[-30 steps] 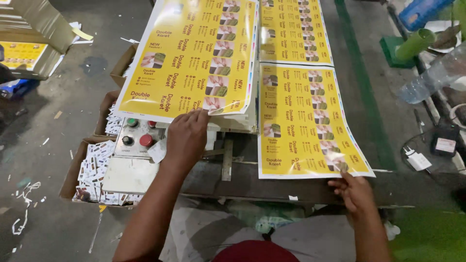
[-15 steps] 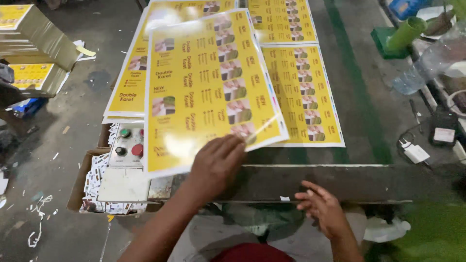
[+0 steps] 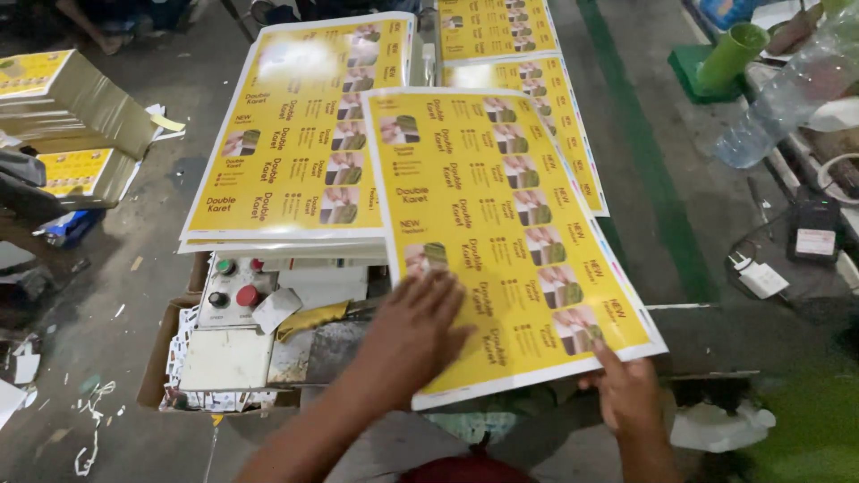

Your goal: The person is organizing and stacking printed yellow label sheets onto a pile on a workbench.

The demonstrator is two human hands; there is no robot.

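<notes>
One yellow printed sheet (image 3: pixel 501 241), left hand (image 3: pixel 413 335) flat, fingers spread, right hand (image 3: pixel 629 396) pinching its corner.

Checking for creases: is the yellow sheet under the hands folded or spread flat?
Spread flat: the yellow sheet lies open, left hand pressing it.

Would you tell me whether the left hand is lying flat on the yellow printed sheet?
Yes, the left hand presses palm-down on the yellow sheet.

Top yellow sheet (image 3: pixel 501 233) is now sliding right off the stack (image 3: pixel 295 143), covering the sheet beneath; left hand (image 3: pixel 416 335) pressing it flat, right hand (image 3: pixel 626 394) gripping its lower-right corner.
</notes>
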